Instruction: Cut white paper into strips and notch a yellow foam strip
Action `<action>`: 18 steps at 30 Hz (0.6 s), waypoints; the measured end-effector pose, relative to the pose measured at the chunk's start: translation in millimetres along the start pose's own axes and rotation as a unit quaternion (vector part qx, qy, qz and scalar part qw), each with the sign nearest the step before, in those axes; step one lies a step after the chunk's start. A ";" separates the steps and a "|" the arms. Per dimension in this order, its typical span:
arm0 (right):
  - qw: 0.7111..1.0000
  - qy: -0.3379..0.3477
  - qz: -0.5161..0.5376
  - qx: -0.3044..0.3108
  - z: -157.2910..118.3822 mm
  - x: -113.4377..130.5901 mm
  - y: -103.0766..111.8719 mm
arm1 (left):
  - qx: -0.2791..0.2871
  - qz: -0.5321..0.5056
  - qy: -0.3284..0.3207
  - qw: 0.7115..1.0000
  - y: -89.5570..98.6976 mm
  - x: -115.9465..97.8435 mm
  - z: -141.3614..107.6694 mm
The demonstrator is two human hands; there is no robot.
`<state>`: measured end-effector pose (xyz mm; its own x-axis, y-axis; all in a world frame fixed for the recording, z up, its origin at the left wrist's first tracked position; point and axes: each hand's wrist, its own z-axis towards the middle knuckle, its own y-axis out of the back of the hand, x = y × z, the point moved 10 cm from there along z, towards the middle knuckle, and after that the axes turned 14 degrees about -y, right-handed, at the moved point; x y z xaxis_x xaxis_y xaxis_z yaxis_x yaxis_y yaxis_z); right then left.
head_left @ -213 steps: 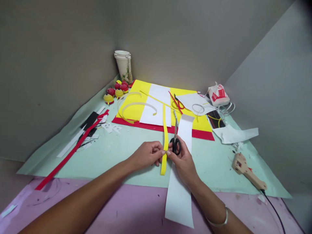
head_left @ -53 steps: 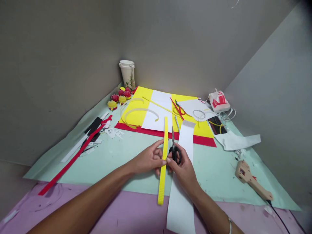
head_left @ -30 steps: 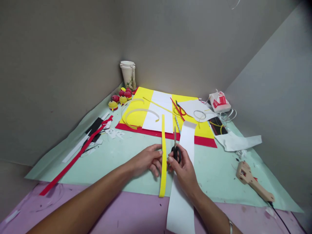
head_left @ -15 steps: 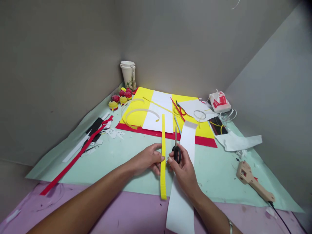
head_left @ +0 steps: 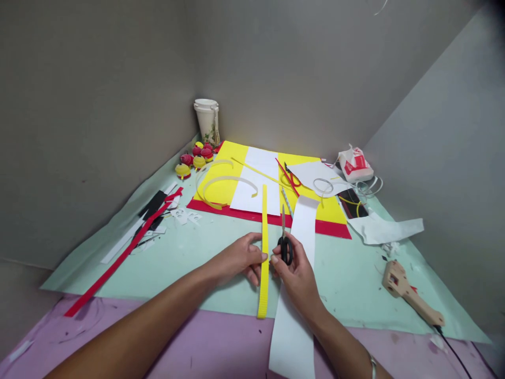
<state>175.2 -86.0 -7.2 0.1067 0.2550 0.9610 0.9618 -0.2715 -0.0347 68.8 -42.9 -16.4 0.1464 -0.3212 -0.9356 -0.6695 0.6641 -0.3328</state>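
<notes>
My left hand pinches a long yellow paper strip near its middle, thumb in front. The strip stands lengthwise before me, its lower end finely ridged. Just to its right, my right hand grips small scissors by their black handles, with the blades pointing away and looking closed. The scissors and the strip are apart. Under my right hand and wrist runs a wide white paper strip. Beyond both hands lie sheets of yellow card and white card over a red sheet.
A hot glue gun with a cord lies at the right. On the left are a long red strip and black and white scraps. Small red and yellow round pieces sit before a white cup. A tissue pack stands back right.
The yellow strip's lower end has shifted slightly up and left. The scissors have tipped very slightly to the left. Both hands keep their grips.
</notes>
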 end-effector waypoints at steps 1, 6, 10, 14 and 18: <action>1.000 -0.001 0.002 0.001 -0.2 0.1 -0.3 | -0.002 0.000 -0.005 1.000 0.5 0.7 0.7; 1.000 -0.006 0.002 0.002 -0.8 -0.8 -0.4 | -0.041 0.013 -0.036 0.998 6.0 0.7 3.0; 1.000 -0.001 -0.003 0.001 -0.1 -1.4 0.0 | -0.074 0.044 -0.056 0.995 10.2 -6.0 2.4; 1.000 -0.003 -0.004 0.006 0.8 -2.1 -1.0 | -0.070 0.058 -0.064 0.994 9.9 -10.1 3.0; 1.000 -0.006 -0.002 0.012 0.3 -2.6 -2.4 | -0.053 0.087 -0.043 0.994 11.2 -3.5 4.1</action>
<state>172.7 -85.8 -9.8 0.1051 0.2672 0.9579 0.9681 -0.2478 -0.0371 63.8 -31.6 -17.4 0.0791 -0.1460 -0.9861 -0.7626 0.6282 -0.1542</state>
